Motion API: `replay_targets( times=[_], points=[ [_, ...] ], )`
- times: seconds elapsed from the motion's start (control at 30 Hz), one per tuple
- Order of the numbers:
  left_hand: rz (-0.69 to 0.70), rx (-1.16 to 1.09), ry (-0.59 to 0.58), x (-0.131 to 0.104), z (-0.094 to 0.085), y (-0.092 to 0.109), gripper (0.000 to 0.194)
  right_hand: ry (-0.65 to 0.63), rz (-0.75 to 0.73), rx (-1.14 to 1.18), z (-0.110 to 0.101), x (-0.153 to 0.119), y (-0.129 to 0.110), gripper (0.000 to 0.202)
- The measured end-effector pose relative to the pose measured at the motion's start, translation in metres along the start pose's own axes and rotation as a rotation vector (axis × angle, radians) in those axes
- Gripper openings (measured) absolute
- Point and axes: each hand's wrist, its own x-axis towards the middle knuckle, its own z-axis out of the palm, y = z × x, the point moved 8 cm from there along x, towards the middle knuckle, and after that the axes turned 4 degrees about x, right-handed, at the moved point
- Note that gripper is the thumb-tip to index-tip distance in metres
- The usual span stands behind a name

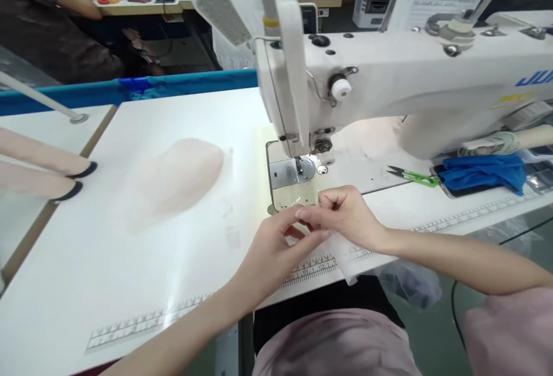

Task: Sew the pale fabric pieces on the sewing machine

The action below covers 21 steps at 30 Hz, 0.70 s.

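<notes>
My left hand (280,243) and my right hand (349,217) meet fingertip to fingertip just in front of the sewing machine's needle plate (283,174). Both are closed in a pinch. A sheer, pale strip of fabric (343,255) hangs from beneath my right hand, over the ruler tape and the table's front edge. Whatever lies between my left fingertips is hidden or too thin to make out. Above and behind my hands is the presser foot (299,166) of the white sewing machine (367,71).
A sheer beige fabric piece (185,174) lies on the white table at left, near two padded posts (47,157). Green thread snips (412,177) and a blue cloth (484,173) lie at right. A ruler tape (142,324) runs along the front edge. Another person (52,25) is behind.
</notes>
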Motion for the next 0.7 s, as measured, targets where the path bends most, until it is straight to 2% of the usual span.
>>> replay_targets(
  times=[0.1,0.23,0.3,0.47,0.57,0.7],
  points=[
    [-0.018,-0.088,-0.104,0.003,-0.007,-0.007,0.013,-0.030,0.040,0.022,0.000,0.006,0.001,0.060],
    [-0.188,-0.344,-0.422,0.003,-0.012,-0.022,0.017,-0.240,0.271,0.136,0.007,0.009,0.012,0.045],
    [-0.256,-0.426,-0.486,0.005,-0.015,-0.026,0.019,-0.313,0.345,0.167,0.011,0.009,0.015,0.040],
    [-0.194,-0.340,-0.415,0.018,-0.015,-0.023,0.020,-0.358,0.314,0.050,0.014,0.018,0.017,0.039],
    [-0.143,-0.244,-0.304,0.025,-0.014,-0.022,0.023,-0.380,0.250,-0.028,0.009,0.026,0.011,0.041],
    [-0.049,0.018,-0.105,0.030,-0.026,-0.021,0.020,-0.362,0.103,-0.257,-0.008,0.036,-0.010,0.032]
  ],
)
